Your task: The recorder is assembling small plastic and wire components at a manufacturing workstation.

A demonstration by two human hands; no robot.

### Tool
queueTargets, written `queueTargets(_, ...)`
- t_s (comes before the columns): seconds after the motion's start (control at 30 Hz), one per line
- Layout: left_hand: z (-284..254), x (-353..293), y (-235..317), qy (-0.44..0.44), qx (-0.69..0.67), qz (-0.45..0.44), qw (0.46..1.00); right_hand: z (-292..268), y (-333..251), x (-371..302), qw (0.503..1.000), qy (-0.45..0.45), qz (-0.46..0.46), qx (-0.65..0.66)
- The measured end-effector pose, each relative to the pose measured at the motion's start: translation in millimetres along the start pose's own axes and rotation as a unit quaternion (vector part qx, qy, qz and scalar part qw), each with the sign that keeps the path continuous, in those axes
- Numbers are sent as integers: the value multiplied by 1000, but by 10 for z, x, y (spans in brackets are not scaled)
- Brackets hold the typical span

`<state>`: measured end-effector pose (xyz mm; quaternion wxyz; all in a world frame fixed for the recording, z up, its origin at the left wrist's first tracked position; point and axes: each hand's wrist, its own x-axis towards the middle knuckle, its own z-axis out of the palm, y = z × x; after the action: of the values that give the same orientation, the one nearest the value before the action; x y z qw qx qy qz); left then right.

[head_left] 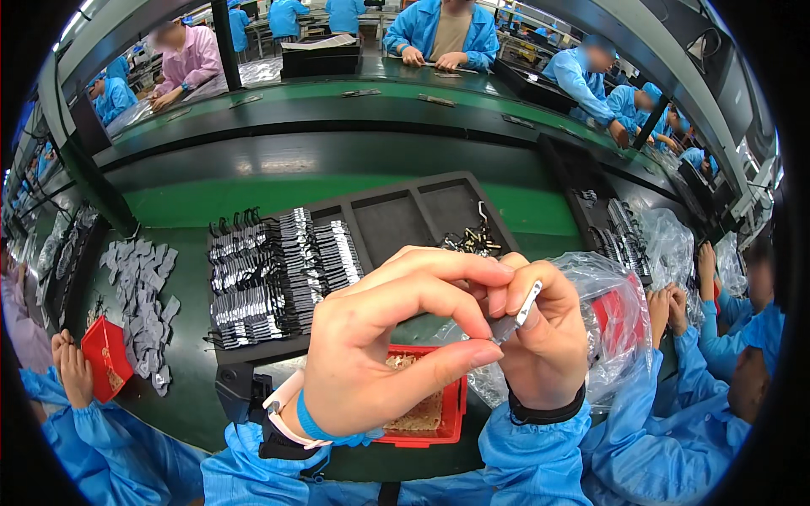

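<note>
Where fingers (472, 354) meet — metal strip (521, 310) between.

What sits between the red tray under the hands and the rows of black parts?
In the head view, only bare black tray rim and green table separate the red tray from the black parts.

Red bin (456, 413), black tray (396, 221), green belt (253, 198).

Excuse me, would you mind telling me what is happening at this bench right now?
A person in blue sleeves holds a small flat metal piece up in front of them, pinched between the left hand and the right hand. Below the hands sits a red tray of small brownish parts. Behind it a black compartment tray holds rows of black-and-silver parts. A clear plastic bag lies to the right. Other people work alongside.
</note>
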<state>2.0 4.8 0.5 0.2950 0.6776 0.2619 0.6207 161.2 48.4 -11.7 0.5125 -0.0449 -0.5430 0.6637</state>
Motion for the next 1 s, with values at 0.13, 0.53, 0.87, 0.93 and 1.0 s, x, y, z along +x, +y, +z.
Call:
queueTargets(0.13,33,-30,-6,24,-46,-45,998,-16,8,17,1000,-17,14,6)
queueTargets(0.53,1,17,-7,57,170,58,982,37,138,17,998,55,3,28)
queueTargets(0.87,-787,33,-553,145,466,-23,872,-53,-183,119,972,183,-75,-123)
queueTargets(0.93,-969,70,-844,111,498,-75,857,-102,-244,116,970,191,-87,-120)
queueTargets(1.0,-1050,91,-1088,84,535,-79,837,-121,-284,100,970,190,-94,-121)
